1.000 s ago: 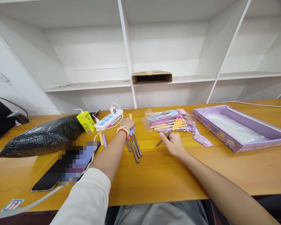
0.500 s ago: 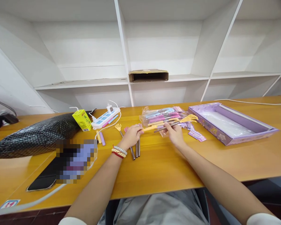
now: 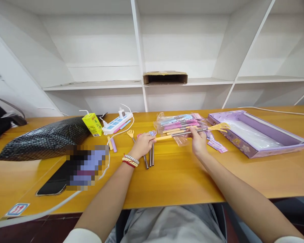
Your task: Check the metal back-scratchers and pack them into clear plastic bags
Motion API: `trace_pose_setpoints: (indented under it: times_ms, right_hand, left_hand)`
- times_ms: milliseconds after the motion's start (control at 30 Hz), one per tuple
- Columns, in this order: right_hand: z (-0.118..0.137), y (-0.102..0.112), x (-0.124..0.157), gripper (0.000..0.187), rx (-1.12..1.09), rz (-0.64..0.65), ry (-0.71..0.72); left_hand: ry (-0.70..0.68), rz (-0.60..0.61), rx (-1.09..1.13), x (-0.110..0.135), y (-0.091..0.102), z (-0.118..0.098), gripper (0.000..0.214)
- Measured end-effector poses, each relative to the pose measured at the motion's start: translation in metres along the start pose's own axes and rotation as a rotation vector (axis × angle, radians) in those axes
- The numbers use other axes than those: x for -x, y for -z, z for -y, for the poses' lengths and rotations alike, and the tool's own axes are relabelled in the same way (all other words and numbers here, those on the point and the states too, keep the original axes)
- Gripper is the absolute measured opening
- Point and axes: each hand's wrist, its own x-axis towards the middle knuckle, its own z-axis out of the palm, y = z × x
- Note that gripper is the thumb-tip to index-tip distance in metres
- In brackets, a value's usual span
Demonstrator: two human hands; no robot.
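Note:
My left hand (image 3: 143, 145) is closed on a yellow handle (image 3: 163, 138). My right hand (image 3: 199, 142) grips the metal rod of a back scratcher (image 3: 220, 127), its yellow claw pointing right. The rod's bare end meets the handle's tip, in line with it; whether it sits inside I cannot tell. Beneath and beside my left hand lie several back scratchers with bare metal rods (image 3: 150, 158), partly hidden; a yellow claw (image 3: 130, 133) and a striped claw (image 3: 152, 133) show. A loose yellow handle (image 3: 109, 143) and a purple handle (image 3: 113, 145) lie farther left.
Bagged back scratchers (image 3: 178, 122) lie behind my hands, near a pink card (image 3: 217, 146). A purple box tray (image 3: 253, 152) stands right. To the left are a power strip (image 3: 117, 124), yellow drink carton (image 3: 92, 125), black bubble-wrap parcel (image 3: 43, 140), phone (image 3: 53, 180) and white cable (image 3: 40, 212).
The rod, earlier overlapping beside the handle, now lines up end to end with it. My right hand has moved right with the back scratcher. The camera view has shifted slightly.

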Motion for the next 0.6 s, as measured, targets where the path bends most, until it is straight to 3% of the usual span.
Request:
trace_pose_setpoints:
  times_ms: [367,600]
  right_hand:
    - [-0.002,0.003,0.000,0.029,0.076,0.046,-0.015]
    - [0.001,0.003,0.000,0.027,-0.042,0.085,-0.098]
  left_hand:
    - [0.042,0.037,0.055,0.001,0.001,-0.008,0.021]
    - [0.046,0.058,0.199,0.001,-0.002,-0.014,0.023]
